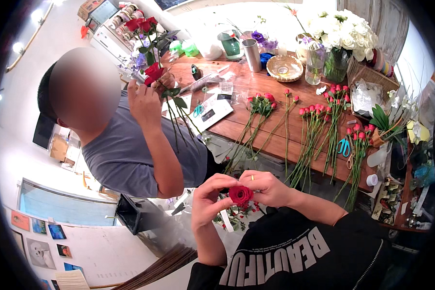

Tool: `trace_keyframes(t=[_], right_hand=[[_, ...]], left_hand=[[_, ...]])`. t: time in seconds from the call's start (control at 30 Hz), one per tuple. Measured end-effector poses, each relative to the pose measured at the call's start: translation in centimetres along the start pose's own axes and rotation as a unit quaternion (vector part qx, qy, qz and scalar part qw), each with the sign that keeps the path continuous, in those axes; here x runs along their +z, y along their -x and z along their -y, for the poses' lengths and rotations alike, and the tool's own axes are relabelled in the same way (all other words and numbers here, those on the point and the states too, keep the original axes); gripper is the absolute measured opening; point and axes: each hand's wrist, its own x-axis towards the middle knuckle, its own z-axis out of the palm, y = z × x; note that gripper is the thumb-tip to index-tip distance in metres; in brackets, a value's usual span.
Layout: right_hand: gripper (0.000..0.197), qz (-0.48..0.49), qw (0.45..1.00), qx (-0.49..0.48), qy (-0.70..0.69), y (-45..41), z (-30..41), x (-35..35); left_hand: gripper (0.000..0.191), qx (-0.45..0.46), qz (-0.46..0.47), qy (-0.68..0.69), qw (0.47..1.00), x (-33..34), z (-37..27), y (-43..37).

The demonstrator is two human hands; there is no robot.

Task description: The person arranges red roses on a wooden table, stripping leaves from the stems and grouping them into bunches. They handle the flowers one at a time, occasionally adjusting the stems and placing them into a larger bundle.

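Note:
A single dark red rose is held in front of my chest, its open bloom facing up towards me. My left hand curls around its left side, with the thumb at the lower petals and the index finger reaching over the top. From the right, my right hand, with a ring on one finger, pinches at the bloom's edge. The fingertips of both hands meet just above the flower. Its stem is hidden beneath the bloom and hands. A white strip hangs just below my left hand.
Bunches of red roses lie on the wooden table, stems overhanging its near edge. Teal-handled scissors lie among them. White roses stand behind in a vase. At left, a co-worker holds red roses. A black bin stands lower left.

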Motion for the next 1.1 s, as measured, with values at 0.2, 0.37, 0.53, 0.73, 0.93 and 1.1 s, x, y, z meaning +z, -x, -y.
trace_keyframes(t=[0.2,0.37,0.53,0.73,0.93,1.1], right_hand=[[0.017,0.025,0.999,0.013,-0.028,0.4,0.0,-0.7],[0.017,0.067,0.994,0.043,-0.068,0.3,0.5,-1.0],[0.018,0.12,0.984,0.048,-0.126,0.3,0.7,-1.3],[0.015,0.179,0.947,0.061,-0.26,0.4,-0.2,-2.2],[0.011,0.176,0.914,0.112,-0.347,2.5,-1.6,-4.5],[0.014,-0.021,0.903,0.202,-0.378,3.1,-2.9,-6.5]], left_hand=[[0.032,0.059,0.032,-0.028,0.997,-0.1,-0.2,-0.8],[0.027,0.072,0.055,-0.076,0.993,-0.9,-1.8,-1.3],[0.025,0.067,0.185,-0.201,0.96,-1.5,-4.9,-2.5],[0.017,0.06,0.246,-0.241,0.937,-1.6,-4.8,-3.2],[0.014,-0.015,0.199,-0.177,0.964,-2.6,-1.5,-4.0],[0.027,-0.147,0.065,-0.49,0.857,-4.3,10.6,-1.1]])
